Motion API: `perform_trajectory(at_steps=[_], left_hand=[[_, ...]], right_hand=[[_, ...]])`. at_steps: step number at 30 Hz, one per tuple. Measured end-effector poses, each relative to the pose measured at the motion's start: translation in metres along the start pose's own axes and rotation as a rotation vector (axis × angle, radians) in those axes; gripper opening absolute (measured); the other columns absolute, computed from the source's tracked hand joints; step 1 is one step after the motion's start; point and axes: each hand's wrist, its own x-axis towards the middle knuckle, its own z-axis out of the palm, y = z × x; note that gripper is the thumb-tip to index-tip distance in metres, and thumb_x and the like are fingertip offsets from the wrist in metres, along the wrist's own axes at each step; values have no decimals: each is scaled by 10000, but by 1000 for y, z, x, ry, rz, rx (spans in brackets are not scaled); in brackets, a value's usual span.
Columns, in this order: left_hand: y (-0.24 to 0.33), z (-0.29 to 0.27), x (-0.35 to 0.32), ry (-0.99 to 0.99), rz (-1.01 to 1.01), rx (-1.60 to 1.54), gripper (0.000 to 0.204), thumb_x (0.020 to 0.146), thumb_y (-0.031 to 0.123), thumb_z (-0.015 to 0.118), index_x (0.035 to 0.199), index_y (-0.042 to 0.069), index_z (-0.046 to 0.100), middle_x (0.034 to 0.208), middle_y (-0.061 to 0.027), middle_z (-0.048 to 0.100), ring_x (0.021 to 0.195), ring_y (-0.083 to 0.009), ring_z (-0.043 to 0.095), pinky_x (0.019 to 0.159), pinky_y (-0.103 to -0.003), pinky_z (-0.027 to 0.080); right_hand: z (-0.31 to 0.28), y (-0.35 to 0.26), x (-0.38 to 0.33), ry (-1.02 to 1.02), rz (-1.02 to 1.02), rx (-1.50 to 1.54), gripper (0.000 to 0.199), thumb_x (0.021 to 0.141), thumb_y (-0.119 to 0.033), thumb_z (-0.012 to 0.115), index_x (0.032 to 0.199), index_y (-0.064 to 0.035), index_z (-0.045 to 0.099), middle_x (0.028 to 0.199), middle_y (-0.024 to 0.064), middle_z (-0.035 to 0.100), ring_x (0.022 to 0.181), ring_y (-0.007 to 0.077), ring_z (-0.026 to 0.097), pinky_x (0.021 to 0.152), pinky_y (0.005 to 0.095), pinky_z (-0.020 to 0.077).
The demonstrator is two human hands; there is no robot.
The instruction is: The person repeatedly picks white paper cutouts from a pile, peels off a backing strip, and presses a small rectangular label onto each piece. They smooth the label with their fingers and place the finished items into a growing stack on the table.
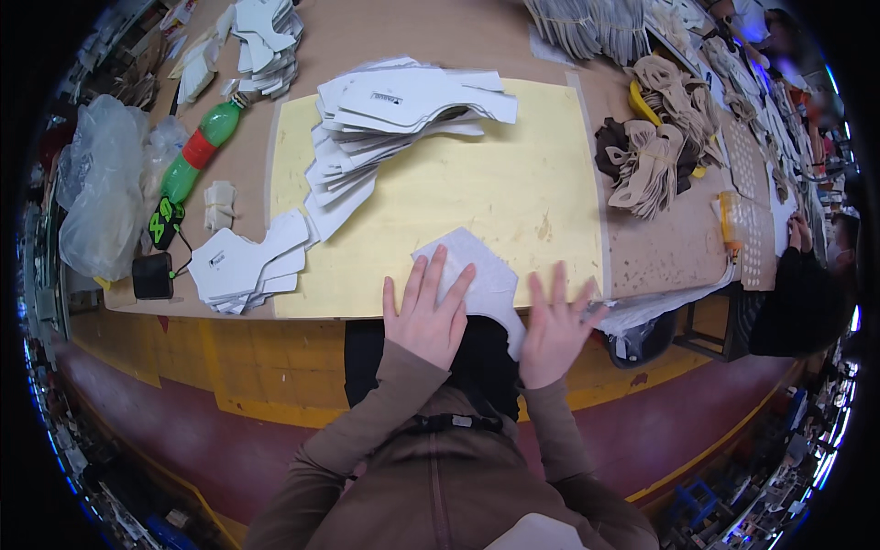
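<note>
- white piece (488,282): lies at the near edge of the yellow sheet (477,197), directly before the person; its broad, angled end rests on the sheet, while its narrow tail passes over the edge toward the body.
- left hand (426,307): palm down, laid over the left side of the piece, fingers spread apart and nothing clamped between them; the spread presumably keeps the piece flat and steady.
- right hand (553,335): beside the tail, at the table edge, fingers apart, pointing away from the body and blurred; whether it touches the tail cannot be told.
- forearms: both come up from the lower edge and converge toward the piece, the left more slanted, the right steeper.
- large stack (403,96): similar white pieces, fanned in a curve across the sheet's far left, probably so that single pieces lift easily.
- small stack (247,270): white pieces at the left, near the table's front edge, within apparent easy reach.
- outer table (348,37): green bottle (220,124) and plastic bag (96,197) at the left; beige pieces (651,174) heaped at the right, off the sheet.
</note>
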Motion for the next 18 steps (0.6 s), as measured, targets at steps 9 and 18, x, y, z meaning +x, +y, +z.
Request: perform_trajectory(at_steps=[9,18], left_hand=[[-3,14,-4,105,18,-15,553,917,169,591,1463,237,533,1584,-126,399,1450,-340,372,1172,-600,218],[-3,11,4,149,141,-288,464,829,38,618,1291,87,631,1449,-93,548,1388,-348,459,1130,-583,329]], right_hand=[[-28,-6,2,-86,-106,334,391,1048,-281,455,1381,-199,641,1632,133,336,1505,482,204,1183,683,46],[-23,5,26,20,-83,370,275,951,-137,622,1205,-73,707,1429,131,532,1375,397,419,1137,563,278]])
